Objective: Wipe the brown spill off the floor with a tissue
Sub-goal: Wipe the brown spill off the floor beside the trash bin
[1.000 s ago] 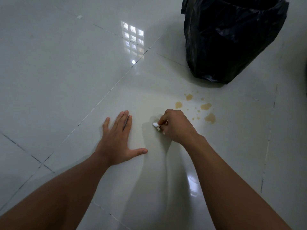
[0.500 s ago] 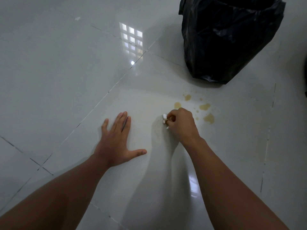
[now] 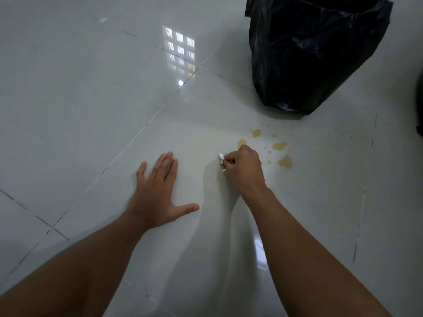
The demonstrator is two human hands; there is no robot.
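Left hand [image 3: 158, 193] flat on the glossy tiled floor [image 3: 80, 99], fingers spread, holding nothing. Just beside it, right hand [image 3: 242, 170] fisted around a crumpled white tissue [image 3: 221, 156], pressed to the floor. Immediately beyond and right of the knuckles, brown spill [image 3: 285, 161] in scattered blotches. Farther off, black bin bag [image 3: 313, 51] near the floor's far right.

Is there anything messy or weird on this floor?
Yes. Brown spill blotches and small drops dot the pale floor in front of the black trash bag. The right hand, clutching a white tissue, sits at their left edge. Nothing else looks odd.
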